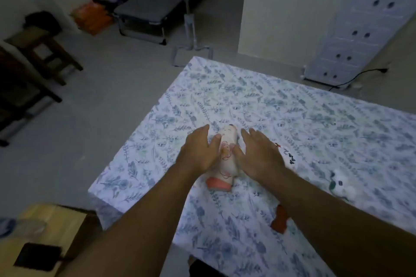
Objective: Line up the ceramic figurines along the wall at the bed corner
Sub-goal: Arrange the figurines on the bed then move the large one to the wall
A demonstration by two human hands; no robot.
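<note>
A pale ceramic figurine point(227, 149) with a red base lies on its side on the floral bed sheet point(281, 105), head pointing away from me. My left hand point(199, 153) and my right hand point(258, 155) flank it, fingers stretched and spread, thumbs touching its body. Neither hand is wrapped around it. A white figurine with green marks point(342, 186) lies further right. A white piece with black marks point(289, 153) shows past my right hand, mostly hidden. Beside my right forearm lies a red piece point(280, 220).
The bed corner point(99, 191) is near left, with a wooden box point(51, 216) below it. Beyond the bed are a white drawer cabinet point(360, 29), a cable point(360, 75), a fan stand point(191, 29), a folding cot point(146, 11) and a wooden stool point(45, 51).
</note>
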